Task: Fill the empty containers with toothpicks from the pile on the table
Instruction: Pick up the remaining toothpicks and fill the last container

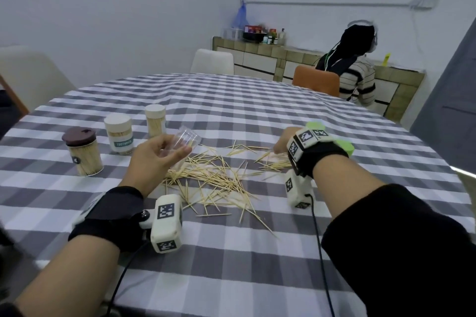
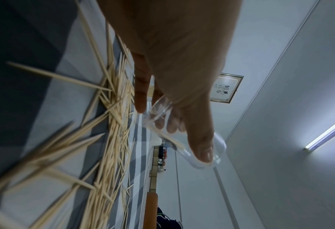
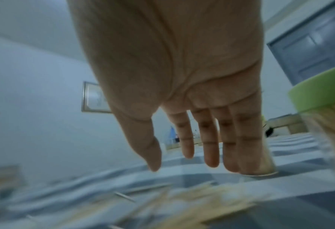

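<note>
From the head camera, the left hand (image 1: 157, 153) grips a clear plastic container (image 1: 184, 143), tilted on its side just above the toothpick pile (image 1: 213, 177) on the checked tablecloth (image 1: 231, 116). The right hand (image 1: 283, 143) reaches down at the pile's far right edge. Three capped, filled jars (image 1: 82, 152) stand left of the pile.

The left wrist camera shows thumb and fingers (image 2: 201, 148) wrapped round the container (image 2: 182, 139), a few toothpicks inside.

The right wrist camera shows straight, spread fingers (image 3: 211, 148) over blurred toothpicks (image 3: 192, 199), holding nothing; a green-lidded jar (image 3: 323, 105) stands right of the pile.
</note>
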